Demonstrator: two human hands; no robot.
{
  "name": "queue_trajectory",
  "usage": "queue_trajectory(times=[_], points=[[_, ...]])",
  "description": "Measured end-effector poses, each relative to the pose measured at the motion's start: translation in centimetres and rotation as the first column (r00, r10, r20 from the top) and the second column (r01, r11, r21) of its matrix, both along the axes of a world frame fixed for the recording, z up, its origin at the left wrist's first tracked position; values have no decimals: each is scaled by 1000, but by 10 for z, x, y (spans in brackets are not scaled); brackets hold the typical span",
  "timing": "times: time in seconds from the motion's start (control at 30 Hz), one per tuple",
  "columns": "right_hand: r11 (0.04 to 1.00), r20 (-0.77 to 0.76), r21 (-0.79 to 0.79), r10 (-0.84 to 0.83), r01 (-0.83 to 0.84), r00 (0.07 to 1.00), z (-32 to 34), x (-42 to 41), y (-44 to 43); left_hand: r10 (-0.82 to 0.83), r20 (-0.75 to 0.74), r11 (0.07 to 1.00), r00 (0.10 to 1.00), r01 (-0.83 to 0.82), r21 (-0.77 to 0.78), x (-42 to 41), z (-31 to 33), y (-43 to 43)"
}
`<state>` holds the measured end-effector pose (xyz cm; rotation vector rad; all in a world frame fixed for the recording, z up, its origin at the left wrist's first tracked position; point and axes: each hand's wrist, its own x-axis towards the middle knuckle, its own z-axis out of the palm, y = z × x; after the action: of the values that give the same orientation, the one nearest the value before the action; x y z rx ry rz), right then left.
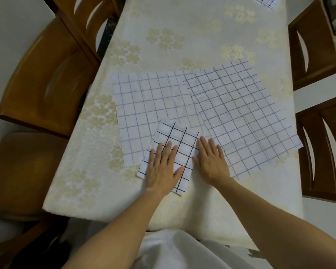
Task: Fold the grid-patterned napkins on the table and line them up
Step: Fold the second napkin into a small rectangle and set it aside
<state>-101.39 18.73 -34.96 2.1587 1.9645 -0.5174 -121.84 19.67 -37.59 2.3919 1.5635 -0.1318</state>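
Observation:
A small folded grid-patterned napkin (179,139) with bold black lines lies near the table's front edge. My left hand (163,167) presses flat on it with straight fingers. My right hand (209,162) lies flat beside the folded napkin's right edge, partly on a large unfolded napkin (239,113) that sits askew at the right. Another unfolded napkin (142,105) is spread flat at the left, its lower right part under the folded one. At the far right corner of the table lies a further grid napkin (266,0), cut off by the frame.
The table wears a cream cloth with pale flower prints (182,35). Wooden chairs stand along the left side (47,74) and the right side (314,45). My white garment shows at the bottom (173,249).

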Motion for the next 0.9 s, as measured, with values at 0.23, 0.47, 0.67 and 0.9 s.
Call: queue_trajectory(times=[0.23, 0.47, 0.67, 0.9], points=[[992, -102, 66, 112, -105, 989, 1, -27, -6, -92, 35, 996, 995, 92, 3, 10, 10, -20], [999, -51, 21, 37, -36, 998, -10, -12, -1, -158, -62, 986, 985, 155, -56, -1, 10, -24], [991, -104, 111, 79, -68, 991, 4, -24, 4, -108, 75, 994, 991, 106, 33, 3, 16, -27], [984, -132, 80, 169, -160, 977, -15, -43, -28, -87, -40, 996, 995, 86, -32, -1, 7, -30]])
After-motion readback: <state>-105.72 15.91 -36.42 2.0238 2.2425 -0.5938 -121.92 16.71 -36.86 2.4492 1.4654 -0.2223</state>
